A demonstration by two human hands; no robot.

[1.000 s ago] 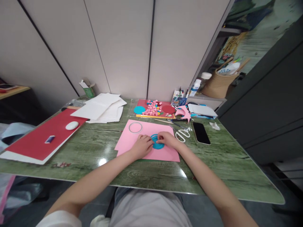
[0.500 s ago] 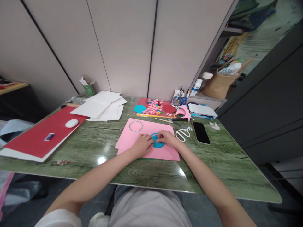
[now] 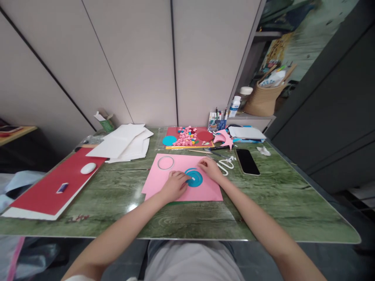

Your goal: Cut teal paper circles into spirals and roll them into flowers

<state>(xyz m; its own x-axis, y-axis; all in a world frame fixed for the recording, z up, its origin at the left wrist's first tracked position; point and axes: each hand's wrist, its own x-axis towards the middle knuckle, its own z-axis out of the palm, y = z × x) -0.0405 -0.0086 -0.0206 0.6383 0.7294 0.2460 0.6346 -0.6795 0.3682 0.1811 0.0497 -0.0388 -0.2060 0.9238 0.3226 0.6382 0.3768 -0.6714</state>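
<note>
A blue paper spiral (image 3: 197, 182) lies on a pink sheet of paper (image 3: 175, 194). A small white piece (image 3: 193, 178) sits near the spiral's middle. My left hand (image 3: 175, 185) rests flat on the pink sheet, its fingertips stretched onto the spiral's left side. Just beyond the spiral's upper right is my right hand (image 3: 209, 167), fingers curled and thumb close to them; anything between the fingertips is too small to make out. On the pink sheet's upper left lies a thin grey ring (image 3: 165, 157).
Behind the sheet, pink pom-pom-like pieces (image 3: 186, 137) lie between a blue disc (image 3: 169, 141) and a red disc (image 3: 205, 136). To the right are white-handled scissors (image 3: 225, 166) and a phone (image 3: 247, 161). White sheets (image 3: 117, 142) and a red board (image 3: 52, 195) occupy the left.
My right hand has come off the spiral toward its upper right, and the small white piece now shows on it. My left hand stays at the spiral's left side. The camera view has shifted.
</note>
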